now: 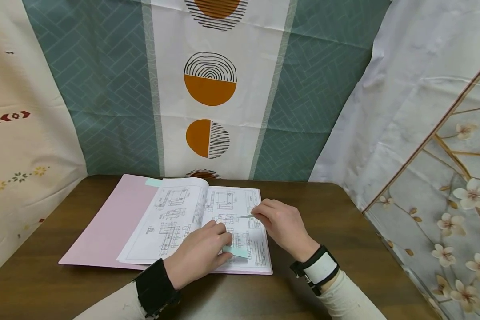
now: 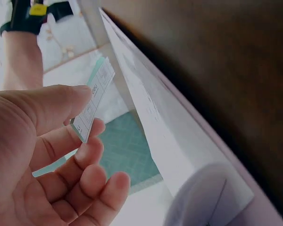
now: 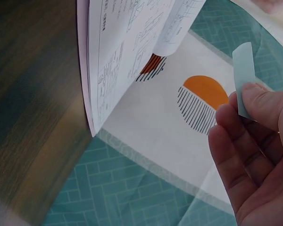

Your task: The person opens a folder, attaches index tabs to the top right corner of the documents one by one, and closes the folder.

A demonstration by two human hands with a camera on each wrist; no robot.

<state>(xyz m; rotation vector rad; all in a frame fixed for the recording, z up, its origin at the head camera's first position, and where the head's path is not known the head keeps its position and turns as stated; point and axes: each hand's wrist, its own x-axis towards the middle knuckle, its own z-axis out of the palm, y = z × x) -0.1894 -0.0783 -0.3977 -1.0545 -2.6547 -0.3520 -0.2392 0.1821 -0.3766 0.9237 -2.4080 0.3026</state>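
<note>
Landmark = pink folder (image 1: 104, 226), lying open on brown table (image 1: 344, 231), roughly mid-table.

L of folder: bare tabletop strip up to cream curtain (image 1: 20, 146); table's L edge runs diagonally under it. Open room there, nothing lying on it.

On folder: stack of drawing sheets (image 1: 172, 218), top sheet curled over at the spine, printed w/ technical line drawings. Small mint tab (image 1: 154, 182) pokes out at folder's far edge, beside the sheets' top L corner.

Left hand (image 1: 198, 253) over folder's near edge, fingers curled, thumb + forefinger pinching a pale-green label strip (image 1: 236, 252); L-wrist view shows same strip (image 2: 93, 106) w/ printed boxes, held edge-on betw. thumb and fingers. Black cuff on that wrist.

Right hand (image 1: 282, 226) over folder's R part, above sheets' R page, pinching a second green strip (image 1: 246, 216) at fingertips; R-wrist view shows it (image 3: 244, 75) gripped betw. thumb and forefinger, free end curling up. Watch-type band (image 1: 318, 269) on wrist.

R of folder: clear brown tabletop to table's rounded R corner, then white floral sheet (image 1: 444, 209) right against the edge.

Behind folder: narrow table strip, then teal/white patterned curtain (image 1: 210, 89) closing off the far edge.
</note>
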